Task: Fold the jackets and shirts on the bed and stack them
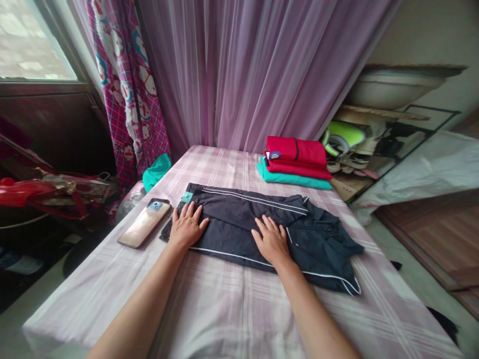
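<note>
dark garment [228,229], thin smooth cloth with a slight sheen, folded into a long, roughly rectangular slab; lying flat on a tablecloth [209,304] of pale pink-and-white plaid, softly creased; trimmed with a long white line of piping along the near side, curving at the right corner, and with a double white stripe along the far side; marked by a small teal patch [186,197] at the left end; looser and crumpled at the right end, with uneven points of fabric spreading outward; left hand [187,227], palm down on the left end of the garment, with fingers spread apart and laid flat; right hand [270,242], palm down near the middle of the garment, with fingers extended and parted; both hands well apart from each other.

left of the garment, just beside it, a phone [138,229], a slim rounded slab with a glossy pinkish-gold back; behind the garment and to its right, a red folded cloth [303,159], thick and soft-edged with a narrow dark band, stacked on a turquoise folded cloth [295,180]; beyond the garment's left end, a turquoise bundle [157,172], crumpled; directly behind the garment, a sheer purple curtain [243,70] in vertical pleats; farther left of the garment, a magenta patterned cloth [127,94] with a checked ground; far right of the garment, a translucent plastic sheet [426,174], crinkled.
</note>
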The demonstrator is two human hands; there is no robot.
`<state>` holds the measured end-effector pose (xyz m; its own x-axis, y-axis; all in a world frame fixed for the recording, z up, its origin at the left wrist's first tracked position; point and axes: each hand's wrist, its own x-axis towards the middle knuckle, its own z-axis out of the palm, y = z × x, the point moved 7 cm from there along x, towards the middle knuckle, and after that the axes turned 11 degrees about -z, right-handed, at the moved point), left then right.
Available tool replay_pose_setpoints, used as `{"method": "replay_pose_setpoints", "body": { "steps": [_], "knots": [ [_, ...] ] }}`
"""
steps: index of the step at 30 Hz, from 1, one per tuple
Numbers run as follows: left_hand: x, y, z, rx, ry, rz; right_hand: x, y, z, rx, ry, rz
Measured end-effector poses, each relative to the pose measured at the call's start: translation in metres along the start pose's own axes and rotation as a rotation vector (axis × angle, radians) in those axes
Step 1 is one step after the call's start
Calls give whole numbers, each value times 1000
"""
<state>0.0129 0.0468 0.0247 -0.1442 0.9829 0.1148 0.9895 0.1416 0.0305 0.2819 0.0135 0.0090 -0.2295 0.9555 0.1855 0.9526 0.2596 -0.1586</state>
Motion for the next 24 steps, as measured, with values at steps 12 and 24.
{"method": "replay_pose_setpoints", "body": {
  "steps": [12, 24],
  "knots": [
    [0, -2, 0, 20, 36, 2, -11, 16, -10, 231, 361, -72],
    [0, -3, 4, 46, 34, 0, -11, 15, -17, 264, 354, -100]
  ]
}}
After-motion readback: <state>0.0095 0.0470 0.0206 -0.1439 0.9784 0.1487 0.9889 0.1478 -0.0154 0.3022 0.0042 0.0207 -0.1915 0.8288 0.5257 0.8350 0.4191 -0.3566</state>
